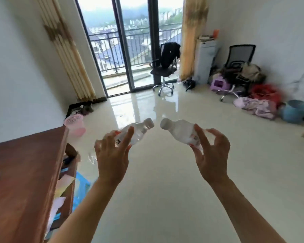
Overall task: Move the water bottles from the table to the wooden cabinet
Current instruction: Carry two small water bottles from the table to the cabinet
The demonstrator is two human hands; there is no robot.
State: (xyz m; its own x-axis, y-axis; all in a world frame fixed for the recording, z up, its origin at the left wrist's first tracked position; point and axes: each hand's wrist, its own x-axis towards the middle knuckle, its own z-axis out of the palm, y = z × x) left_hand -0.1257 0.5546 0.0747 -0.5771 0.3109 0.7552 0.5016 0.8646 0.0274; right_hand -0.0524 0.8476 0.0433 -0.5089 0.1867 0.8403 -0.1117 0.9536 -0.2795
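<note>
From the head camera, both arms reached forward over a glossy pale tiled floor [165, 199] that lay bare and wide ahead, all the way to the sliding glass door [130, 50]. The left hand [112, 155] had its fingers curled round a clear water bottle [139, 132], the forefinger lying across the barcode label, and the bottle tilted with its white cap up and to the right. The right hand [212, 155] gripped a second water bottle [181, 130] between thumb and bent fingers, its cap tilted up and to the left. The two caps were near each other but apart, and both bottles were in the air above the floor. The wooden cabinet [25, 172] filled the lower left, its right edge just beside the left forearm, with open shelves of papers below that edge. A pink tub [75, 126] sat past its far corner and a blue stool [82, 188] stood against its side. An office chair [163, 71] stood by the door; a heap of clutter [244, 79] and a blue basin [297, 111] lined the right wall, well apart from the hands
</note>
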